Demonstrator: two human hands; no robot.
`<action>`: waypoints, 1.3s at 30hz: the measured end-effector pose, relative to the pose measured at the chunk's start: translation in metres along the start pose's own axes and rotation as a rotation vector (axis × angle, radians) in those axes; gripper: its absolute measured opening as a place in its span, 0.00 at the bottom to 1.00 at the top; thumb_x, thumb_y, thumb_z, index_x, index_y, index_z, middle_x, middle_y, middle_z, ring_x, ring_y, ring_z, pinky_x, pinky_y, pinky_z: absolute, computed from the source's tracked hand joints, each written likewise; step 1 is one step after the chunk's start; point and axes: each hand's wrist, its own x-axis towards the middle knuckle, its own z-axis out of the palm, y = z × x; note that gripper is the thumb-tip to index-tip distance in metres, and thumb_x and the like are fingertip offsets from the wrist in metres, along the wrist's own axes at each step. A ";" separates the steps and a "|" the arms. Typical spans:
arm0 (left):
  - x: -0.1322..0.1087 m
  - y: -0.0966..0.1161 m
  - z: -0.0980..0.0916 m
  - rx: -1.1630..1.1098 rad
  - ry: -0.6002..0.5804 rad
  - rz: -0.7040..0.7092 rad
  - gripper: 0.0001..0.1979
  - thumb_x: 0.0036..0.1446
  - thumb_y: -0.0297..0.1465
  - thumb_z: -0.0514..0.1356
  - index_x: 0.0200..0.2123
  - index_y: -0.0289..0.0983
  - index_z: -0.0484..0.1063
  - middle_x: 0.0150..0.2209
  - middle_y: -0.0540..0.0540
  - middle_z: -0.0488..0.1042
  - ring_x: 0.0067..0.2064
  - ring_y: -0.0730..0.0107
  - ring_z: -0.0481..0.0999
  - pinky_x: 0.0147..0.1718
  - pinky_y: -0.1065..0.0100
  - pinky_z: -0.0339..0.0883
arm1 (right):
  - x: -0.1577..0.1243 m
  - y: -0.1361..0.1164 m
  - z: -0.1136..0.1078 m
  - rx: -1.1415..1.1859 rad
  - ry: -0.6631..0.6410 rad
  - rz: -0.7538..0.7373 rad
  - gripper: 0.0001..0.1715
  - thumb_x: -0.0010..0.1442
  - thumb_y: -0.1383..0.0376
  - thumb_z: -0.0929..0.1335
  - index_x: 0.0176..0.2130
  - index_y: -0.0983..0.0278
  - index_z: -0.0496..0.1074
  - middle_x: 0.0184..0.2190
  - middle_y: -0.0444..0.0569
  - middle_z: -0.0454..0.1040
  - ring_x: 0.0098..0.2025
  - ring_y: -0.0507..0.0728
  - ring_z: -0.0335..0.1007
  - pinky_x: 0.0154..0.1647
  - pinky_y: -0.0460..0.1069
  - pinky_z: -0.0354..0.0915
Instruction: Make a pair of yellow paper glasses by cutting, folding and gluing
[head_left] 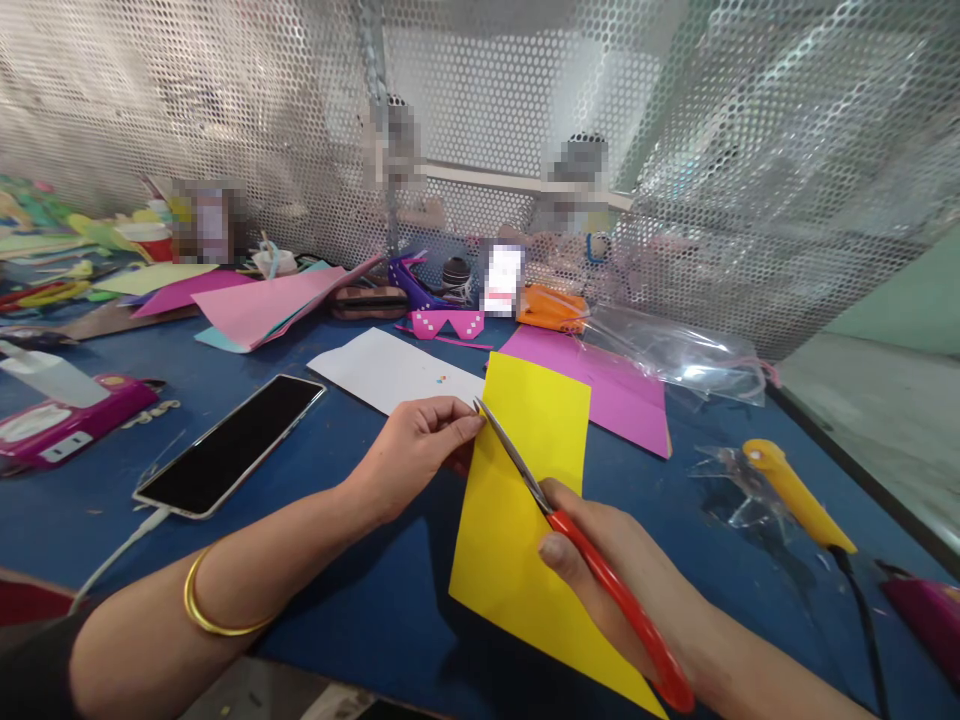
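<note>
A long sheet of yellow paper (517,540) is held up over the blue table, tilted toward me. My left hand (424,445) pinches its left edge between thumb and fingers. In my right hand (630,560) are scissors (517,455) with red handles, my fingers wrapped around the grips. Their blades lie across the yellow sheet and the tips reach its left edge, close to my left thumb. Whether the blades are parted is hard to make out. Behind the sheet lie white paper (390,365) and purple paper (622,390).
A black-screened phone (236,445) with a charging cable lies left, near a magenta device (82,420). Yellow hot glue gun (799,495) and clear plastic scraps are at right. Pink paper glasses (448,323), an orange packet (553,307) and a clear bag (675,345) sit before a perforated metal screen.
</note>
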 end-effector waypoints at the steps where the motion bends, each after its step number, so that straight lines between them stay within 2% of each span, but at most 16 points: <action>1: 0.000 0.000 0.000 -0.002 0.000 0.001 0.15 0.51 0.43 0.65 0.27 0.36 0.74 0.25 0.50 0.73 0.27 0.74 0.71 0.28 0.71 0.67 | 0.000 0.000 0.000 -0.009 -0.003 0.016 0.32 0.65 0.36 0.54 0.35 0.59 0.62 0.26 0.44 0.68 0.23 0.53 0.62 0.23 0.48 0.55; 7: 0.000 0.001 0.001 -0.007 -0.005 -0.004 0.14 0.51 0.42 0.65 0.27 0.36 0.75 0.25 0.50 0.73 0.27 0.74 0.71 0.28 0.71 0.67 | -0.001 -0.004 0.001 -0.081 -0.017 0.088 0.35 0.62 0.34 0.53 0.34 0.59 0.62 0.25 0.46 0.68 0.23 0.54 0.60 0.23 0.48 0.55; 13: 0.000 -0.001 0.000 -0.016 -0.006 -0.011 0.14 0.51 0.42 0.65 0.27 0.36 0.75 0.25 0.50 0.74 0.26 0.74 0.71 0.27 0.71 0.67 | 0.002 -0.004 0.002 -0.056 -0.022 0.117 0.36 0.61 0.32 0.53 0.34 0.59 0.61 0.25 0.46 0.67 0.23 0.53 0.60 0.23 0.48 0.55; 19: 0.000 -0.002 0.000 -0.019 -0.014 -0.026 0.15 0.50 0.43 0.66 0.26 0.36 0.74 0.24 0.50 0.74 0.26 0.74 0.71 0.27 0.71 0.67 | -0.002 -0.003 0.001 -0.018 -0.021 0.063 0.33 0.63 0.35 0.54 0.35 0.59 0.62 0.28 0.46 0.68 0.25 0.54 0.63 0.24 0.48 0.57; 33: 0.002 -0.004 0.001 -0.038 -0.011 -0.029 0.14 0.49 0.42 0.66 0.25 0.37 0.76 0.24 0.49 0.74 0.25 0.74 0.70 0.26 0.71 0.67 | 0.004 -0.007 0.003 -0.046 -0.023 0.169 0.32 0.61 0.36 0.55 0.33 0.59 0.62 0.27 0.47 0.69 0.25 0.55 0.62 0.24 0.49 0.58; 39: 0.004 -0.004 0.002 -0.058 -0.007 -0.051 0.13 0.48 0.41 0.67 0.25 0.36 0.76 0.24 0.49 0.74 0.25 0.74 0.71 0.26 0.72 0.67 | 0.004 -0.001 0.005 0.023 -0.007 0.152 0.30 0.61 0.37 0.58 0.34 0.59 0.63 0.26 0.46 0.68 0.25 0.54 0.61 0.23 0.48 0.57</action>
